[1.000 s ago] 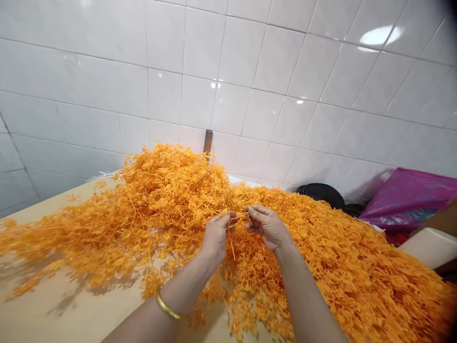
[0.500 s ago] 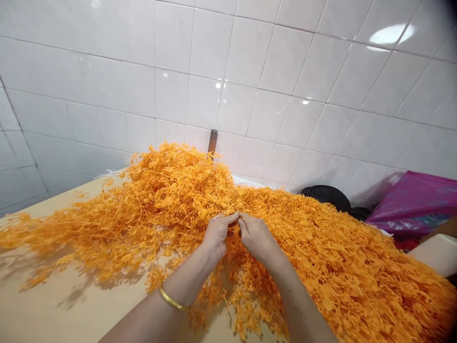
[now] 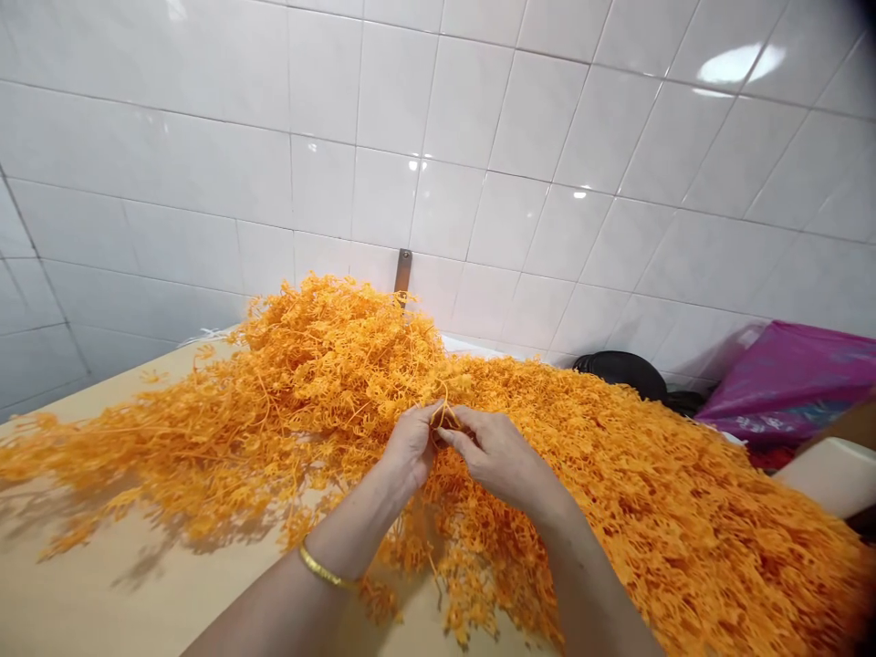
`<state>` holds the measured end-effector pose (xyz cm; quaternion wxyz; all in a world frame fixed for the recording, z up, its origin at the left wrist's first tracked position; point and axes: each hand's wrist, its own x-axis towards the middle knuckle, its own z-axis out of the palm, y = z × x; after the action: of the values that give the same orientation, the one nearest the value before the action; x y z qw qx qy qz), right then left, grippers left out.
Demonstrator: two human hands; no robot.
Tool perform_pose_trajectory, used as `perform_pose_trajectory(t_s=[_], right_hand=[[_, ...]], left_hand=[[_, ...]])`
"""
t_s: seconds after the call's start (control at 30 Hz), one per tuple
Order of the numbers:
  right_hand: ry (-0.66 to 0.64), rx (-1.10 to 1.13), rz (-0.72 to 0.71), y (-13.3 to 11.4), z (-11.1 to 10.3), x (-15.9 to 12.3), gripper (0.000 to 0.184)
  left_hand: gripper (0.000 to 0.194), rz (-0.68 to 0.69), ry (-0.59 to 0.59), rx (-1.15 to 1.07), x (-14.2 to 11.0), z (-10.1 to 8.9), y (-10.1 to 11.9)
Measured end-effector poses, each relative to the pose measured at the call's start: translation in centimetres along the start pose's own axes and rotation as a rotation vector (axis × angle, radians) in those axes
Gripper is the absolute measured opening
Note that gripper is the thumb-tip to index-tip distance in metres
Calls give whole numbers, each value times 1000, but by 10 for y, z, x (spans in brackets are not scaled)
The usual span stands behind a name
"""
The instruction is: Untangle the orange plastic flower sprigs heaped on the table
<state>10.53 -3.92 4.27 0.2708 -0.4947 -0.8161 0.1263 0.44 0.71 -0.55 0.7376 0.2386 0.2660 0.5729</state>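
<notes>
Head view: small orange tuft [image 3: 444, 418] pinched between left hand [image 3: 411, 447] and right hand [image 3: 496, 456], fingertips close; bulk of tangled orange heap [image 3: 328, 365] not separated, spread beneath hands across bench [image 3: 102, 584].

From here I can make out white glazed wall tiles [image 3: 438, 137] with a narrow metal bracket [image 3: 403, 272] low on them, a pale wooden tabletop [image 3: 116, 584] below — and off right, a black rounded object [image 3: 620, 372] just beside a crumpled magenta plastic sheet [image 3: 787, 383], above a cream-white curved edge [image 3: 825, 474].
</notes>
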Motion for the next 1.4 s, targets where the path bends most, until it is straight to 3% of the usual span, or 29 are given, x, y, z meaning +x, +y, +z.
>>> perform_pose_trajectory(t_s=[0.3,0.5,0.77,0.97,1.1,1.2,1.4], right_hand=[[-33,-90,91,11,8,5,31],[-69,-322,226,15,14,5,27],[-132,-429,231,0,39,6,23],[-115,-116,116,13,2,1,30],[164,58,199,25,-19,2,38],[276,259,234,31,-17,6,36],[133,750,272,44,6,15,35]], left_hand=[[12,-77,69,-9,4,-3,4],[13,-58,-94,60,-3,-1,5],[19,-41,-57,133,-4,1,2],[12,60,-40,156,0,-2,14],[11,69,-110,146,-2,-2,18],[12,34,-165,177,-4,-1,14],[13,-17,-160,213,-7,3,7]])
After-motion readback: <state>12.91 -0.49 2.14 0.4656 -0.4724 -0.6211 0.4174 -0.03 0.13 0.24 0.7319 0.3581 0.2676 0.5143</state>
